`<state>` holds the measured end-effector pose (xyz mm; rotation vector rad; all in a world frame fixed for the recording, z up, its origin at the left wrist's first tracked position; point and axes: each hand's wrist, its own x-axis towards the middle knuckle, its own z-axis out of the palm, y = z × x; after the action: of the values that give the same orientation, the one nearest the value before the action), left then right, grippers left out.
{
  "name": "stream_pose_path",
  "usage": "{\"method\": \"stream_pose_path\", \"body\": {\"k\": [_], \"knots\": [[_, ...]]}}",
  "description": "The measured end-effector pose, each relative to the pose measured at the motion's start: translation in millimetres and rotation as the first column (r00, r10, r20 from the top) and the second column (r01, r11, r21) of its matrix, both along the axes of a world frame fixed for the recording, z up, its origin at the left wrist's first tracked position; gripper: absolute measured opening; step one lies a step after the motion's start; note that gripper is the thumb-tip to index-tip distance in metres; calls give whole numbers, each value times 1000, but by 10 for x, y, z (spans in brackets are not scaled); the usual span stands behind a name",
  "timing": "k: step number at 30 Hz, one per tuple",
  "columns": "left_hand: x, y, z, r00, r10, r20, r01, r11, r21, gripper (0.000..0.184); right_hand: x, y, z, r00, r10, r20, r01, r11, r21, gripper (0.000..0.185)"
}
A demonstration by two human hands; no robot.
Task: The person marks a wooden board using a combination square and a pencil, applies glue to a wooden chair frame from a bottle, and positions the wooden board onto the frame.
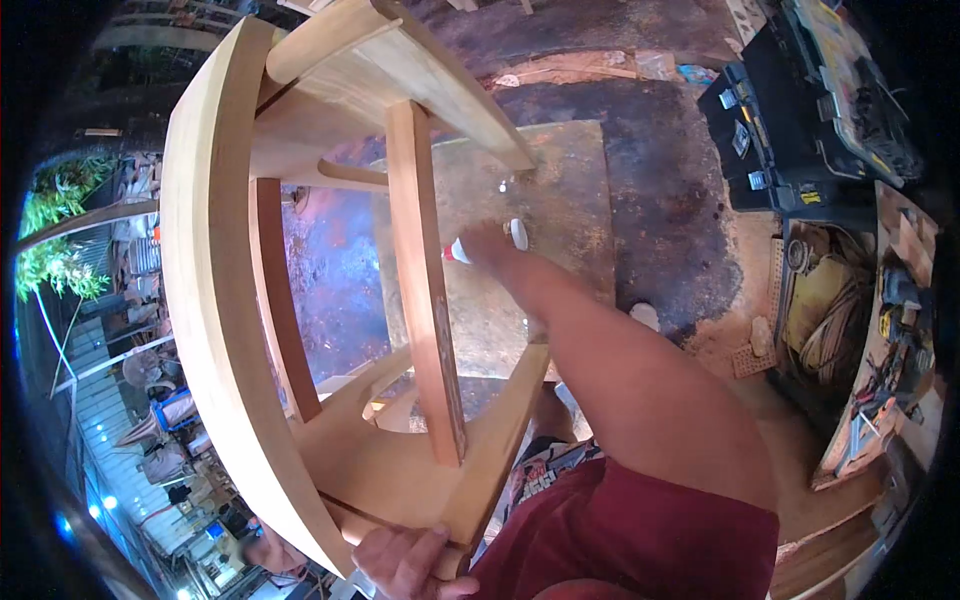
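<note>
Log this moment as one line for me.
left hand: gripping wooden frame | right hand: closed around white-and-red object | object identity: unclear | nearby: black case

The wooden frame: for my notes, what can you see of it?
The frame looks like bare, pale wood. A long, bowed board faces left; two narrow, redder bars run between broad end panels. It looks tilted in the view's left half. The left hand grips its near end; what supports it is unclear.
</note>
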<state>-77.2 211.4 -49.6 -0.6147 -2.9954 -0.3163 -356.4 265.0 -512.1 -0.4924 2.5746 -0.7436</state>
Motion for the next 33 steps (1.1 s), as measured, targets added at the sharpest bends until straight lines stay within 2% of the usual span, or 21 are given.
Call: {"method": "stream_pose_path", "body": {"k": [3, 5, 6, 8, 10, 12, 14, 15, 16, 17, 18, 19, 20, 22, 23, 24, 26, 27, 29, 31, 33], "knots": [[17, -30, 31, 998, 16, 54, -22, 994, 102, 56, 13, 272, 216, 999, 9, -35, -12, 996, -87, 29], [23, -38, 84, 989, 23, 147, -42, 991, 126, 55, 68, 670, 333, 980, -182, -78, 146, 931, -333, 39], [-8, -24, 99, 983, 17, 181, -42, 990, 137, 54, 106, 871, 353, 978, -185, -95, 145, 932, -332, 39], [-78, 11, 76, 996, -41, 82, 32, 994, 109, 52, 303, 1300, 287, 845, -531, 60, 461, 668, -584, 51], [-67, -79, -53, 994, -91, 54, 80, 982, 173, 46, 397, 1619, 67, 846, -531, 57, 422, 599, -681, 65], [-16, -4, -158, 995, -104, 3, 101, 977, 185, 44, 523, 1881, 49, 854, -472, 221, 511, 678, -529, 66], [20, 173, -212, 938, 111, -329, -67, 988, 142, 45, 576, 1937, 278, 855, -479, 197, 509, 707, -491, 66], [-9, 46, -121, 968, -29, -251, 40, 999, 36, 48, 592, 1953, 389, 862, -466, 201, 504, 744, -437, 66], [-3, -19, -84, 965, -38, -260, 50, 998, 36, 48, 575, 1917, 266, 859, -474, 193, 508, 740, -442, 66], [-47, -10, -23, 995, -36, -97, 44, 995, 84, 50, 539, 1854, 54, 866, -473, 160, 490, 739, -462, 68], [-75, 7, 28, 997, -37, 67, 28, 991, 134, 52, 535, 1873, 85, 874, -470, 124, 468, 743, -479, 70], [-113, -28, -42, 997, -71, -15, 73, 986, 151, 52, 609, 1935, 123, 861, -450, 235, 507, 745, -432, 81], [-106, -28, -61, 997, -78, -27, 81, 983, 163, 52, 732, 1993, 161, 861, -459, 220, 508, 748, -428, 81], [-105, -62, -58, 996, -88, -5, 87, 981, 174, 52, 1001, 2109, 333, 810, -585, -37, 570, 800, -189, 90], [-94, -66, -45, 998, -68, 14, 64, 976, 210, 53, 1142, 2205, 495, 779, -619, 101, 618, 730, -293, 91], [-79, -86, -56, 997, -77, -9, 77, 970, 230, 53, 1313, 2221, 565, 776, -627, 70, 618, 731, -289, 91], [-58, -130, -94, 989, -139, -57, 150, 953, 265, 54, 1630, 2233, 629, 694, -713, 103, 665, 578, -473, 86], [-43, -144, -43, 984, -172, -49, 179, 943, 279, 52, 1771, 2206, 890, 688, -722, 74, 662, 583, -470, 86], [-23, -282, -28, 945, -302, -127, 328, 850, 413, 52, 2191, 2030, 1375, 654, -685, 320, 661, 313, -682, 75], [122, -468, -19, 899, -417, -134, 379, 589, 714, 51, 2471, 1951, 1491, 684, -722, 102, 560, 429, -709, 62], [331, -820, 177, 771, -582, -257, 571, 455, 683, 44, 2771, 1666, 2510, 635, -753, 171, 613, 357, -704, 51]]}}
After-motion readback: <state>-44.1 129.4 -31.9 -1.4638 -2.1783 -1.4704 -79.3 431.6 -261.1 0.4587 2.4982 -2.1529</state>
